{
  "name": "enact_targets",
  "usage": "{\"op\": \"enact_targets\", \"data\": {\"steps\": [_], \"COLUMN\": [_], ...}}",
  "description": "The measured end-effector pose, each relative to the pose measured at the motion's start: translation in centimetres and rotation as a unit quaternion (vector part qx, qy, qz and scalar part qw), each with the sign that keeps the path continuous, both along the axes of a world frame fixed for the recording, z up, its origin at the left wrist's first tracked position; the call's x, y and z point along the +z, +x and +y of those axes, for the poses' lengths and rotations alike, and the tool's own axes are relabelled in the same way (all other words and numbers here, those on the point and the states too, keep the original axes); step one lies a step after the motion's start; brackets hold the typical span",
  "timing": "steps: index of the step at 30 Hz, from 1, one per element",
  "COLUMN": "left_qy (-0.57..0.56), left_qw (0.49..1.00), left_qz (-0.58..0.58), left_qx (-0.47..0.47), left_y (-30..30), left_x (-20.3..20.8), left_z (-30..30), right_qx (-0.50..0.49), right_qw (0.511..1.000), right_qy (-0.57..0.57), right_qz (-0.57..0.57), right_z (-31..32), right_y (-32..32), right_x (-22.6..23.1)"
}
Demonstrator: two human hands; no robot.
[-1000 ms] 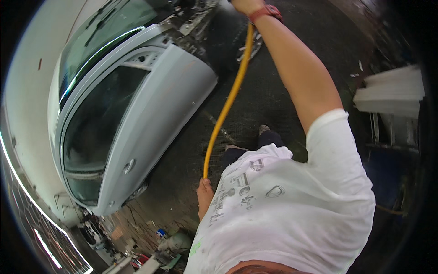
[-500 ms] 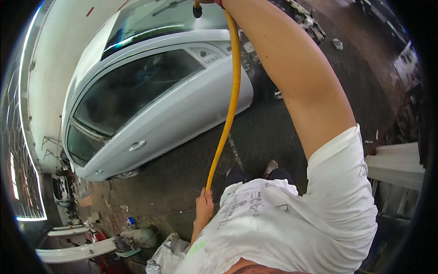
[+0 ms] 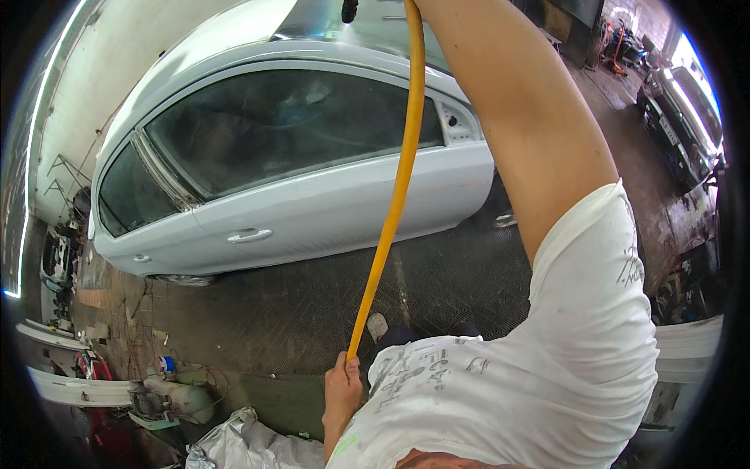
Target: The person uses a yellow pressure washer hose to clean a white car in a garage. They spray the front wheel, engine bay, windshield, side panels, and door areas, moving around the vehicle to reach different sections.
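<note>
A long yellow flexible hose (image 3: 400,184) rises from the person's left hand (image 3: 342,387), beside the waist, to the upper edge, crossing the view of a pale grey car with dark windows (image 3: 312,187). The low grip probably controls the slack, while the bare right arm (image 3: 516,102), raised toward the car's roof, likely lifts the upper length clear of the bodywork. The left fingers curl closed around the hose, with no visible gap. The right hand lies beyond the frame, so its fingers' state cannot be told; a small black ribbed piece (image 3: 349,11) shows nearby.
</note>
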State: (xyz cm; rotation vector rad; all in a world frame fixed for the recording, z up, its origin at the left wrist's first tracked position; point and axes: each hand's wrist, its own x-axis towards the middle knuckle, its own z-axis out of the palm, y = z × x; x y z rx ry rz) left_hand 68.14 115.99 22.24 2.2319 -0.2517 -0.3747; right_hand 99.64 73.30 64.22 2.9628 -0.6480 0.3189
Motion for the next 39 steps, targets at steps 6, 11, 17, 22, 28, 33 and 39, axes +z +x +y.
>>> {"op": "enact_targets", "data": {"steps": [6, 11, 17, 22, 28, 33, 39], "left_qy": [-0.004, -0.008, 0.005, 0.028, 0.042, 0.049, 0.071], "left_qw": [0.999, 0.998, 1.000, 0.996, 0.991, 0.986, 0.981], "left_qz": [-0.041, -0.060, -0.024, -0.021, 0.007, 0.023, 0.046], "left_qx": [0.017, 0.028, -0.015, -0.088, -0.128, -0.156, -0.175], "left_y": [7.7, 13.0, 17.7, 20.2, 21.0, 20.8, 19.3], "left_x": [1.8, 2.0, 0.3, -0.6, -1.4, -1.3, 0.1], "left_z": [8.0, 14.2, 15.1, 13.8, 11.2, 8.0, 3.8], "right_qx": [-0.026, -0.040, -0.080, -0.053, -0.054, -0.083, -0.151], "right_qw": [0.999, 0.996, 0.990, 0.987, 0.974, 0.963, 0.967], "right_qy": [-0.045, -0.081, -0.113, -0.127, -0.139, -0.135, -0.048], "right_qz": [0.016, -0.010, 0.031, 0.089, 0.167, 0.220, 0.199], "right_z": [11.1, 15.5, 14.2, 9.8, -1.3, -11.5, -18.4], "right_y": [8.0, 14.4, 17.9, 17.1, 15.0, 11.1, 4.9], "right_x": [3.5, 4.8, 2.1, -1.2, -6.0, -9.9, -13.8]}}
